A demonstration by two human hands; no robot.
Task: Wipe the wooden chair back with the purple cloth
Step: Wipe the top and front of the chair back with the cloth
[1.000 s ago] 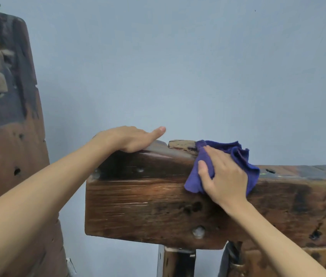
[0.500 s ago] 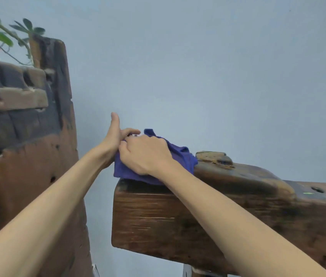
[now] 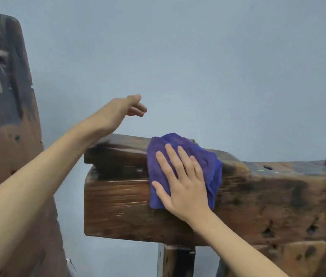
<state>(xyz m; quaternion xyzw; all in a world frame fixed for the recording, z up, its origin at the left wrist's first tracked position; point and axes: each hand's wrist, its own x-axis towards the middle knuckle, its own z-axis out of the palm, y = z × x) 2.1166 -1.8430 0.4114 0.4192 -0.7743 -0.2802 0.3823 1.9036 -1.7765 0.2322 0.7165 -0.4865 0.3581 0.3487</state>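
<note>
From the head camera, the right hand (image 3: pixel 186 184) lies flat, fingers spread, pressing the crumpled purple cloth (image 3: pixel 184 168) against the front face and top edge of the dark, weathered wooden chair back (image 3: pixel 118 204), near its left end. The left hand (image 3: pixel 122 110) hovers above that end, fingers loosely extended, holding nothing. A second worn wooden piece (image 3: pixel 8 136) stands at left. The wiping stroke seems under way; next likely calls for steady pressure, sliding the cloth along the unwiped span to the right.
</note>
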